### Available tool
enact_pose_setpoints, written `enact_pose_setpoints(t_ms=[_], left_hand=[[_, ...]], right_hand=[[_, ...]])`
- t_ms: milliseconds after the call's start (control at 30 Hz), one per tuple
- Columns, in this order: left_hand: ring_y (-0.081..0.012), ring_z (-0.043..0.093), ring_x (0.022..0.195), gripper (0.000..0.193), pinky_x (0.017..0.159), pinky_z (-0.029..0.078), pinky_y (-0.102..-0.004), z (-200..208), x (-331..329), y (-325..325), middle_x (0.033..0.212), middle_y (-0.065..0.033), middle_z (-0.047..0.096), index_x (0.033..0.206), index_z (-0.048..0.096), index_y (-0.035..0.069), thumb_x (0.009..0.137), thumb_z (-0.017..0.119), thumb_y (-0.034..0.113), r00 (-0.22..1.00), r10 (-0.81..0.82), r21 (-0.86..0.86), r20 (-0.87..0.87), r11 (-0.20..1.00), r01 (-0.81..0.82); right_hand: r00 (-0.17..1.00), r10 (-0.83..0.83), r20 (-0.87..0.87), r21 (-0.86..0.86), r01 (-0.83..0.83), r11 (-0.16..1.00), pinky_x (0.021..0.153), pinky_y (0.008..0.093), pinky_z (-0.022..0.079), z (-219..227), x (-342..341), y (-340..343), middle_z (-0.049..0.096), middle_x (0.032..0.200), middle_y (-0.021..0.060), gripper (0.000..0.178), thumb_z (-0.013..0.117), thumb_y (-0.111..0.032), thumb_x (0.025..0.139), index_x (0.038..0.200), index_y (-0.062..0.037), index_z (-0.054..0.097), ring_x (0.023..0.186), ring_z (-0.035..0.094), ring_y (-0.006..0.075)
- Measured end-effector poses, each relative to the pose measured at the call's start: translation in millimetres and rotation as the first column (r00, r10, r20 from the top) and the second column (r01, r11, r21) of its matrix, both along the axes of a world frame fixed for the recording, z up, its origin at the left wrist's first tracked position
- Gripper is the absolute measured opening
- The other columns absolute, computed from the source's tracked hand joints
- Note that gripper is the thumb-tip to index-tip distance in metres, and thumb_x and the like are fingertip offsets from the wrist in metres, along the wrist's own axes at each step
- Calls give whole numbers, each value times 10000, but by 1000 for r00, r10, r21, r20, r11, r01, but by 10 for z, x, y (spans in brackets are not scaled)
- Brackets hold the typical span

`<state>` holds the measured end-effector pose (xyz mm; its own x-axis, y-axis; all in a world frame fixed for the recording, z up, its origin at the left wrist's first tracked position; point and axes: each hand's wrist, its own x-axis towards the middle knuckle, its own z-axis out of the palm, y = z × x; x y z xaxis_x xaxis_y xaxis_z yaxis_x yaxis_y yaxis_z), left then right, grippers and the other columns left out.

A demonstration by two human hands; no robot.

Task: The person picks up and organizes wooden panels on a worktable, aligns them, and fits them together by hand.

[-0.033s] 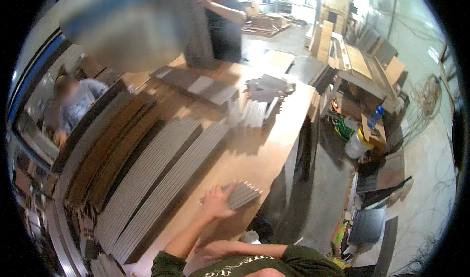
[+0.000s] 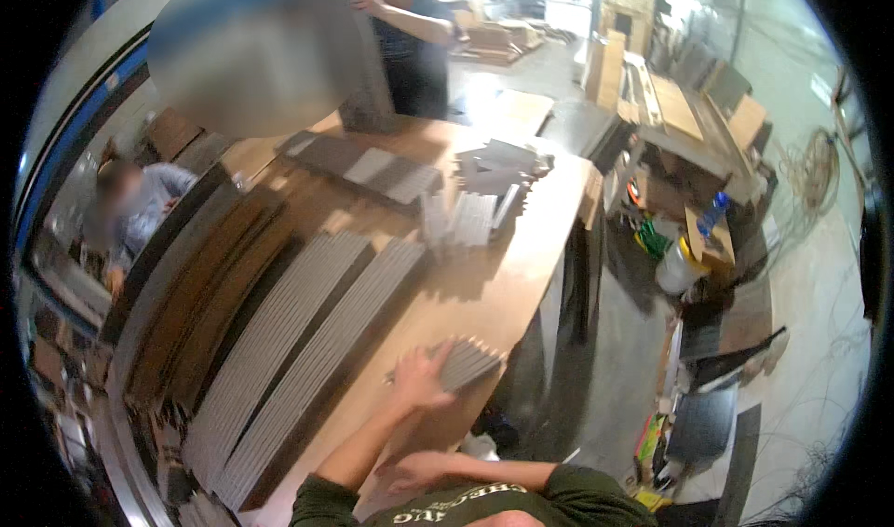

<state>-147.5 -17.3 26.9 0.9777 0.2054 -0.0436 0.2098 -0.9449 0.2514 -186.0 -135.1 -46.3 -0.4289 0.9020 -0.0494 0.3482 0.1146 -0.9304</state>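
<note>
My left hand (image 2: 422, 378) lies across a small row of short grey strips (image 2: 470, 364) near the table's right edge. Its thumb is on the near side and its fingers reach over the far side, gripping the row. Pale ends of the strips stick out to the right. My right hand (image 2: 416, 472) is close to my body at the near edge, stretched toward the left, with nothing visible in it. To the left of my left hand, long stacks of grey strips (image 2: 340, 341) run along the wooden table (image 2: 456, 299).
Brown boards (image 2: 209, 294) stand farther left. Loose short grey pieces (image 2: 498, 168) and a dark panel (image 2: 358, 164) lie at the far end. One person (image 2: 410, 43) stands behind the table, another (image 2: 154, 201) at left. A white bucket (image 2: 680, 271) stands on the floor at right.
The whole view has shifted slightly, so the far things sit a little more to the left. My left hand stays on the short strips, and my right hand has hardly moved.
</note>
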Motion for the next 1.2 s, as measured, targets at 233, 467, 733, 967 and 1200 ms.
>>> enact_pose_setpoints(t_ms=[233, 467, 733, 967, 1200], left_hand=[[-313, 368, 1212, 779, 952, 314, -501, -108, 2286, -438, 1333, -158, 387, 1364, 396, 158, 663, 708, 288, 937, -32, 247, 348, 967, -59], [-285, 444, 1124, 578, 895, 334, -510, -537, 2828, -320, 1286, -106, 448, 1302, 463, 152, 783, 597, 368, 849, -21, 375, 528, 902, -212], [-368, 157, 1374, 1000, 1085, 97, -591, -247, 2802, -472, 1486, -172, 167, 1475, 129, 176, 685, 714, 364, 946, 115, 13, 303, 992, -125], [-388, 62, 1400, 1028, 1108, 95, -556, -857, 1658, -658, 1527, -201, -30, 1478, -51, 95, 784, 619, 451, 776, 622, -240, 102, 773, -587], [-386, 176, 1377, 1022, 1105, 97, -565, -735, 2035, -582, 1502, -220, 133, 1486, 103, 145, 734, 654, 565, 942, 336, -176, -14, 926, -333]], right_hand=[[142, -954, -266, 353, 935, 41, 754, 373, 439, 12, 2064, -465, 589, 1026, 128, 187, 552, -38, 782, 965, -24, 583, 903, 557, 255], [-201, -729, -654, -51, 974, -222, 1104, 404, 210, 69, 3373, -84, 279, 1418, 157, 561, 462, -268, 944, 1393, -17, 236, 1332, 282, 317], [-90, -891, -445, 106, 983, -152, 1012, 401, 353, -751, 4664, 296, 320, 1414, 192, 555, 472, -269, 953, 1401, -3, 279, 1224, 399, 295], [-74, -917, -393, 33, 995, -94, 1024, 400, 368, -302, 4686, 203, 330, 1406, 237, 578, 515, -267, 946, 1387, 39, 301, 1244, 410, 328], [-270, -863, -427, 251, 881, -400, 830, 394, 428, -873, 4901, 210, 495, 1102, 161, 383, 554, -306, 925, 1162, -10, 501, 1004, 480, 260]])
